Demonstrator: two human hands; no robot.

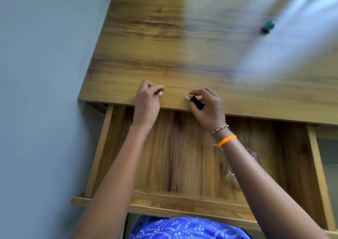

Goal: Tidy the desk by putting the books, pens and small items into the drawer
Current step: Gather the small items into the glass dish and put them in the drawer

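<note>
At the desk's (pixel 182 37) near edge, both hands are sitting on the wooden top, with window glare washing over its far right side. Right hand (pixel 208 107) is pinching a small black item with a clear end (pixel 194 101). Left hand (pixel 148 100) is resting with fingers loosely curled, gripping nothing. Teal lump (pixel 268 26) is lying well apart on the far right of the top. Drawer (pixel 182 156) is standing pulled open below, something clear (pixel 254 155) showing beside the right forearm. Blue-grey wall (pixel 45 74) is running along the left.
</note>
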